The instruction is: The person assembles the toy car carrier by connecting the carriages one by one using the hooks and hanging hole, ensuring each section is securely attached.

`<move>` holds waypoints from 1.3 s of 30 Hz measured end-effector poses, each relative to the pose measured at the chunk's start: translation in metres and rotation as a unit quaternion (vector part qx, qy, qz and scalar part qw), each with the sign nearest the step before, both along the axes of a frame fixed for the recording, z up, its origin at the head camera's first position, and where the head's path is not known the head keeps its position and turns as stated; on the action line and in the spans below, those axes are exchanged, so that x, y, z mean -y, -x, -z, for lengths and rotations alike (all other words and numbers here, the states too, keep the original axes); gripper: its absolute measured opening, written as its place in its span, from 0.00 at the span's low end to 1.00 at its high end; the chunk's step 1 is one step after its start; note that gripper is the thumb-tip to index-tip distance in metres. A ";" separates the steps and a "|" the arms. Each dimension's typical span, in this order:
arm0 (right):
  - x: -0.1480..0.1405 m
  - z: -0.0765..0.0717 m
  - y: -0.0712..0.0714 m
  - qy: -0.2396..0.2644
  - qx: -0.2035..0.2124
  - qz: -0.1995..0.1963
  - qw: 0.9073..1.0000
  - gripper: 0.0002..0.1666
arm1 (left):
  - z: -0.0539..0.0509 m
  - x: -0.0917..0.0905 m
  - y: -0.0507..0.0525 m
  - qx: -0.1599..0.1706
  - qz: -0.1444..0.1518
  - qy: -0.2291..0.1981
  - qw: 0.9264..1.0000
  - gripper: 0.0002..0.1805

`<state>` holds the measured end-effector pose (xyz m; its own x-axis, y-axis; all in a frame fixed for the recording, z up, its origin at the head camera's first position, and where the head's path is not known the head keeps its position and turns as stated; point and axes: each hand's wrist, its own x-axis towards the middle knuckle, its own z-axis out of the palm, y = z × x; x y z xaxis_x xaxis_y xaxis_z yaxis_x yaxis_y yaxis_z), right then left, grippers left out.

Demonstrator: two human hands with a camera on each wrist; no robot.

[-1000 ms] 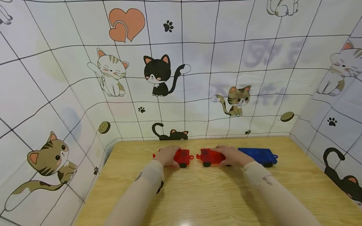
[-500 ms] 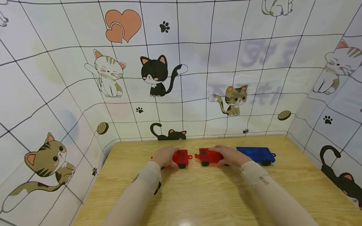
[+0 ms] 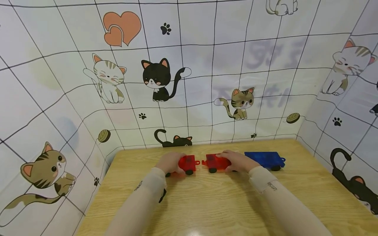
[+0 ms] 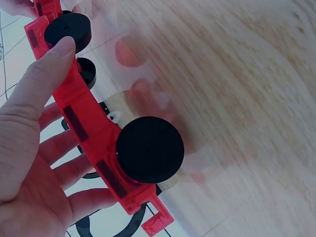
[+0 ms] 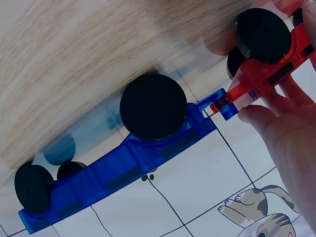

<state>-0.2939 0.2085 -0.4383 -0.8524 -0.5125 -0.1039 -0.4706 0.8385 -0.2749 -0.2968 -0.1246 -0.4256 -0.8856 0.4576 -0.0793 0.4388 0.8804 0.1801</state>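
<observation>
My left hand grips a red toy train car between thumb and fingers, the thumb on its near side in the left wrist view. Black wheels show under that car, with a hook at its left end. My right hand holds a second red toy train car. The facing ends of the two red cars, a loop and a hook, lie close with a small gap. Behind my right hand a blue toy train car meets the second red car; their ends look coupled.
The cars stand on a wood-grain table near its back edge. A white wall sheet with cat prints and grid lines rises right behind and on both sides. Bare wood lies in front of the cars, between the forearms.
The gap between the two red cars has narrowed slightly. The head view has turned a little to the right. Both hands keep their hold.
</observation>
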 end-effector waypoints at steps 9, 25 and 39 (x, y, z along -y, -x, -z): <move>0.001 -0.002 -0.001 0.001 -0.007 0.001 1.000 0.41 | -0.003 -0.002 -0.001 -0.003 0.000 -0.001 1.000 0.43; -0.001 0.005 -0.001 -0.001 -0.043 -0.007 0.999 0.41 | -0.006 -0.008 0.000 -0.021 0.013 0.018 1.000 0.43; 0.005 0.004 -0.008 0.010 -0.037 -0.008 0.999 0.41 | -0.001 -0.013 -0.001 -0.049 0.015 0.051 0.997 0.44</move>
